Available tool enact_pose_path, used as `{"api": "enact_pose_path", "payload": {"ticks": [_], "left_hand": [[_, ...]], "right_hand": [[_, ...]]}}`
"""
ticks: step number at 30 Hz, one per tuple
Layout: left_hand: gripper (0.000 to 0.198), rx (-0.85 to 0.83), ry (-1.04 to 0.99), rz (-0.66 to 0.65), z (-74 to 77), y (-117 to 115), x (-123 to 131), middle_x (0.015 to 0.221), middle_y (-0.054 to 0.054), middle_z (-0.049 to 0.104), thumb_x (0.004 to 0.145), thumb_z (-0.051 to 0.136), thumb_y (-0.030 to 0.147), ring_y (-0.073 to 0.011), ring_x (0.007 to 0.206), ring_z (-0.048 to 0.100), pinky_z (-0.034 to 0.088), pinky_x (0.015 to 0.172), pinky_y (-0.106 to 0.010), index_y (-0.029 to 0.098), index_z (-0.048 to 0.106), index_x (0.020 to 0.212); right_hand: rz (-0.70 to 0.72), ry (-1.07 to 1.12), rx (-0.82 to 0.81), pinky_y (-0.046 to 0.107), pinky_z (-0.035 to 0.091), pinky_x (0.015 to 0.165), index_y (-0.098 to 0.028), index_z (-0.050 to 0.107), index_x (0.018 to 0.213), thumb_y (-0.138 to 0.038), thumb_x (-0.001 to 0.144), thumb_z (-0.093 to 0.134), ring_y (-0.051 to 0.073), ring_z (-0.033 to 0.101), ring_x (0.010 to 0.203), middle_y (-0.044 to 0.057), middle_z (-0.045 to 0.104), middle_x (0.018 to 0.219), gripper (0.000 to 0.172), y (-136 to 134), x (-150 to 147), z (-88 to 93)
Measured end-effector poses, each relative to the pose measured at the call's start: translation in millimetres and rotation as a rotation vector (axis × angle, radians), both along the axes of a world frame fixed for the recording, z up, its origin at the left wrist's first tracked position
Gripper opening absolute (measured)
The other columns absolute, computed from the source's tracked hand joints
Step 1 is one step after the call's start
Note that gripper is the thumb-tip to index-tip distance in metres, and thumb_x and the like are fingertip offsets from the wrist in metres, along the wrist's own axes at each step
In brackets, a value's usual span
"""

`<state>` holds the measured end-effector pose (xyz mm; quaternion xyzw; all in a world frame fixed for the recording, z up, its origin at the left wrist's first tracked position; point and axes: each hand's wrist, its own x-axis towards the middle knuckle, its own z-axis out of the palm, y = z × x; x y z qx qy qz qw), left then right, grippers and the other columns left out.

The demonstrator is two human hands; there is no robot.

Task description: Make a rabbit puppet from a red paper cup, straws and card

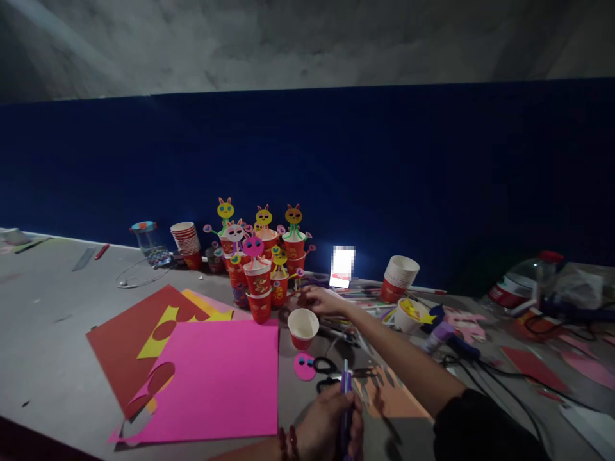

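Note:
My left hand, with a bead bracelet at the wrist, is closed round a thin purple stick that points up, low in the middle of the view. My right hand reaches forward across the grey table, its fingers bent together and down just behind a red paper cup with a white inside. What those fingers grip is too small to make out. Black-handled scissors and a pink round face cut-out lie between my hands.
A cluster of red cups with animal-face figures on sticks stands ahead. Pink, yellow and red paper sheets lie at left. Stacks of cups, a glue stick, cables, a bottle and a lit phone are around.

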<state>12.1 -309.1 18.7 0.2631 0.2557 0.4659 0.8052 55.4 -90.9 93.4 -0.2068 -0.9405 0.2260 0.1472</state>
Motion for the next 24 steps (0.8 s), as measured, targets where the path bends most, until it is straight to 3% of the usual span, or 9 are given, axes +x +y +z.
{"api": "enact_pose_path", "payload": {"ticks": [4, 7, 12, 14, 17, 21, 24], "left_hand": [[0.034, 0.028, 0.005, 0.030, 5.0, -2, -2, 0.041, 0.007, 0.048, 0.073, 0.066, 0.050, -0.0070, 0.025, 0.033, 0.035, 0.030, -0.020, 0.017, 0.055, 0.076], [0.035, 0.082, 0.017, 0.074, 10.8, -5, -6, 0.045, 0.006, 0.050, 0.078, 0.064, 0.051, -0.0062, 0.027, 0.036, 0.036, 0.032, -0.019, 0.017, 0.054, 0.078], [0.030, 0.153, -0.002, 0.204, 24.7, -4, -15, 0.047, 0.007, 0.050, 0.086, 0.059, 0.046, -0.0050, 0.031, 0.039, 0.031, 0.037, -0.017, 0.017, 0.054, 0.082], [0.027, 0.160, -0.039, 0.245, 34.3, -1, -19, 0.048, 0.007, 0.050, 0.087, 0.060, 0.043, -0.0049, 0.032, 0.039, 0.032, 0.039, -0.017, 0.017, 0.053, 0.082], [0.023, 0.134, -0.054, 0.263, 49.5, 2, -25, 0.055, 0.005, 0.056, 0.087, 0.061, 0.038, -0.0048, 0.035, 0.042, 0.037, 0.043, -0.019, 0.017, 0.053, 0.085], [0.021, 0.205, -0.036, 0.287, 59.4, 6, -31, 0.083, -0.003, 0.069, 0.088, 0.059, 0.036, -0.0045, 0.039, 0.047, 0.044, 0.047, -0.022, 0.017, 0.052, 0.086], [0.020, 0.247, 0.010, 0.297, 56.9, 6, -34, 0.081, -0.002, 0.070, 0.090, 0.057, 0.038, -0.0073, 0.040, 0.051, 0.048, 0.049, -0.025, 0.018, 0.052, 0.089]], "right_hand": [[-0.115, 0.231, -0.290, 0.028, 0.053, 0.073, -0.016, 0.064, 0.101, -0.036, 0.086, 0.054, 0.017, 0.066, 0.081, 0.003, 0.067, 0.088, 0.027, -4, 32, 8.4], [-0.166, 0.353, -0.492, 0.029, 0.054, 0.067, -0.018, 0.058, 0.097, -0.048, 0.086, 0.054, 0.016, 0.065, 0.071, 0.001, 0.063, 0.082, 0.032, -26, 60, 14.7], [-0.219, 0.520, -0.754, 0.032, 0.056, 0.061, -0.021, 0.051, 0.091, -0.059, 0.085, 0.051, 0.016, 0.062, 0.066, 0.002, 0.060, 0.079, 0.039, -97, 95, 18.5], [-0.241, 0.669, -0.966, 0.029, 0.052, 0.055, -0.021, 0.051, 0.088, -0.058, 0.082, 0.057, 0.014, 0.057, 0.059, 0.001, 0.058, 0.075, 0.038, -127, 103, 15.7], [-0.278, 0.768, -1.158, 0.027, 0.049, 0.050, -0.021, 0.054, 0.085, -0.051, 0.079, 0.062, 0.015, 0.056, 0.058, 0.002, 0.059, 0.073, 0.031, -162, 109, 7.9], [-0.351, 0.820, -1.208, 0.028, 0.048, 0.052, -0.020, 0.059, 0.090, -0.043, 0.079, 0.055, 0.017, 0.056, 0.058, 0.005, 0.063, 0.075, 0.025, -182, 107, -3.2], [-0.340, 0.880, -1.131, 0.029, 0.049, 0.057, -0.019, 0.062, 0.088, -0.040, 0.077, 0.054, 0.019, 0.058, 0.065, 0.007, 0.064, 0.079, 0.026, -184, 103, -7.7]]}}
